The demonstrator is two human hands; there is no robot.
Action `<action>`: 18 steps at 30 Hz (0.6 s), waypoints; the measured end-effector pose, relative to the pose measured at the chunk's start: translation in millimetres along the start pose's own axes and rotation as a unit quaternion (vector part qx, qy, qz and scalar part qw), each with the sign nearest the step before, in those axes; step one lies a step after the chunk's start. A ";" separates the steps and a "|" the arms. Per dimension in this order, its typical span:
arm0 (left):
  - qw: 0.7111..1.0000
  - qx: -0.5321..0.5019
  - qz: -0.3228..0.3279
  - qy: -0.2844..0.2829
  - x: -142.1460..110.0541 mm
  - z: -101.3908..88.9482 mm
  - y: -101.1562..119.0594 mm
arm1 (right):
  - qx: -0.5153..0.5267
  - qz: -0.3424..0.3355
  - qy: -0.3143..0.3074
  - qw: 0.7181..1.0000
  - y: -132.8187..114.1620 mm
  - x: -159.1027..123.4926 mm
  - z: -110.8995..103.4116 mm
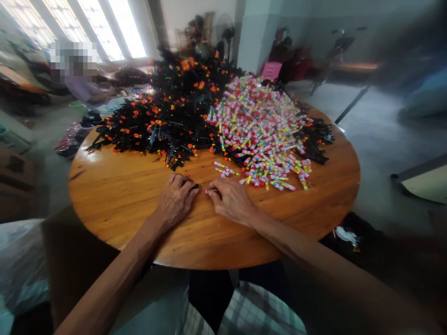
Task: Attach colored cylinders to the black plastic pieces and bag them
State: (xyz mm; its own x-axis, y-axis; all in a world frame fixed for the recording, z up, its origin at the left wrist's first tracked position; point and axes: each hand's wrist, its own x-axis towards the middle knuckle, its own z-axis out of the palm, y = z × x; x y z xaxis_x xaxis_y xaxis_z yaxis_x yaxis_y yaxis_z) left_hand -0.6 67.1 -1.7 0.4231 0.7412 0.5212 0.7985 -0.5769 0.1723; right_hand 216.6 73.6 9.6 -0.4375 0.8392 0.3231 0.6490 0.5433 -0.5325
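Item: my left hand (176, 196), centre of the frame, palm down, fingers bent and thumb drawn in close; held at the fingertips, a small black piece (195, 186), mostly covered.

Item: my right hand (231, 197), just right of centre, fingers curled and the thumb near them; pinched there, a small pink-ended piece (207, 191), its rest hidden by the fingers. The two pieces are near each other but apart.

Item: worktop (129, 197), round, orange-brown wood, glossy, beneath both my hands.

Item: loose tubes (226, 172), a few, pink and yellow, just above my right hand in the frame.

Item: pile of tubes (261, 125), many, pink, white, red and yellow, upper centre-right, overlapping black pieces at its edges.

Item: heap of black pieces (167, 109) with orange and yellow parts, upper centre and to the left, its near edge above my left hand.

Item: pink plastic seat (271, 70), top centre-right, behind the pile.

Item: another person (82, 88), upper left, in a pale purple top, below a bright barred window (120, 28).

Item: checked cloth (260, 309), bottom centre, below the worktop's edge.
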 end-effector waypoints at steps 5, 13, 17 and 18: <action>1.000 0.002 0.001 -0.015 -2.4 1.8 -2.4 | -0.150 -0.120 -0.042 0.980 -0.4 -7.0 -4.9; 0.999 -0.012 0.036 -0.005 -2.8 -2.0 0.7 | -0.161 -0.160 -0.066 0.972 9.5 -1.8 0.9; 0.998 -0.042 0.054 -0.015 -3.2 -5.4 4.7 | -0.005 -0.110 -0.020 0.994 7.0 1.0 -0.6; 0.997 -0.048 0.057 -0.014 -3.3 -6.0 5.5 | 0.043 -0.095 -0.007 0.995 7.3 1.3 -0.5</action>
State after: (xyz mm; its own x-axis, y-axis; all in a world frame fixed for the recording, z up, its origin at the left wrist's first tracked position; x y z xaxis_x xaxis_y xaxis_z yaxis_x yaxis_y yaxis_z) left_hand -0.2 59.4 2.6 0.5213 0.6772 0.5193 0.7004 -0.6872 0.1929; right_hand 221.1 78.7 6.5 -0.5566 0.7209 0.4130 0.4979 0.6874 -0.5287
